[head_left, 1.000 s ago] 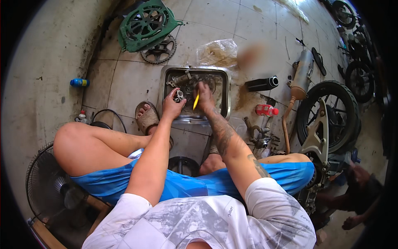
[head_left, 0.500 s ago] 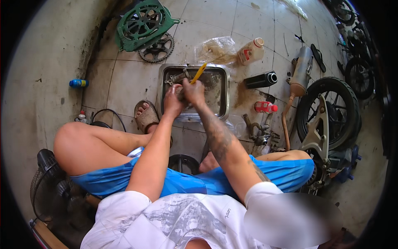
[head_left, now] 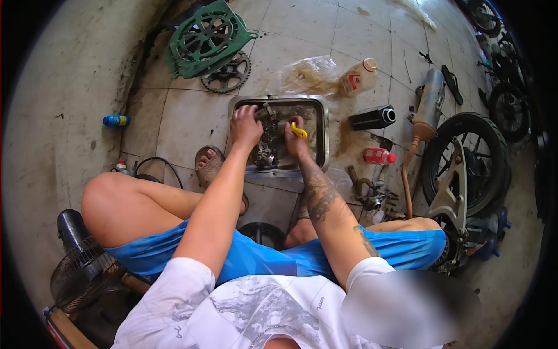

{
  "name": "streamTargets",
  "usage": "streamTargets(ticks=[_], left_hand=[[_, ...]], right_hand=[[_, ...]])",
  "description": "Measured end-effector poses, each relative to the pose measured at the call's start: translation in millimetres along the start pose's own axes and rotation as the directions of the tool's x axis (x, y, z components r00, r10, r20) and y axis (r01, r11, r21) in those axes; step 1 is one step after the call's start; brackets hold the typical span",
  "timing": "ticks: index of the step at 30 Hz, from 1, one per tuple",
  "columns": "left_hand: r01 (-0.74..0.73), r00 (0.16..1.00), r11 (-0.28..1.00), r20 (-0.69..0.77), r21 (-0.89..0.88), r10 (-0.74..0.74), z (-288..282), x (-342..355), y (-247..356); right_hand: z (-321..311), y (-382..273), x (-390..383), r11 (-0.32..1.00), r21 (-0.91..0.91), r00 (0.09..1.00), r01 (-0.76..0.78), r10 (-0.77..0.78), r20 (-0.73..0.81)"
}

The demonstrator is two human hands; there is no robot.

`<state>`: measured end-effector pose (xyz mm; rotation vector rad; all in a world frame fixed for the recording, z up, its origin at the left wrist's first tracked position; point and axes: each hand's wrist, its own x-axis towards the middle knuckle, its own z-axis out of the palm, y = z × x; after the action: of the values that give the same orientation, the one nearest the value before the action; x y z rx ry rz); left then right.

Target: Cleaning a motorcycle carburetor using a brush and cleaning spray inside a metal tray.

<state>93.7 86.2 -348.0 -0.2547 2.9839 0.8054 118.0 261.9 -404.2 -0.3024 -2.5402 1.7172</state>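
Right hand grips a bright yellow-handled tool.

Soft light, bent edges, black corners, blurred patch

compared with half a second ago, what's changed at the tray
The left hand let go of the metal part, now lying in the tray, and moved forward; the right hand moved right. It still holds the yellow-handled tool; tray and black container stayed put.

Through my camera I see a black wheel near an exhaust, and a green cover overlapping a sprocket.
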Motion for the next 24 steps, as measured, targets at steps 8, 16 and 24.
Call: streamTargets(ticks=[8, 16, 24], left_hand=[[0.008, 0.867, 0.990, 0.493, 0.143, -0.078, 11.1, 14.9, -11.3], [0.333, 0.850, 0.735, 0.526, -0.591, 0.037, 49.2, 7.6, -59.6], [0.543, 0.784, 0.545, 0.618, -0.639, -0.056, 40.6, 2.6, -31.6]], right_hand=[[-16.0, -14.2, 8.2, 0.959, -0.275, 0.990, 0.061, -0.093, -0.105], [-1.1, -27.3, 13.5, 0.990, -0.037, 0.959, -0.134, 0.139, 0.249], [6.5, -67.5, 21.7, 0.940, -0.331, 0.981, 0.082, -0.018, 0.193]])
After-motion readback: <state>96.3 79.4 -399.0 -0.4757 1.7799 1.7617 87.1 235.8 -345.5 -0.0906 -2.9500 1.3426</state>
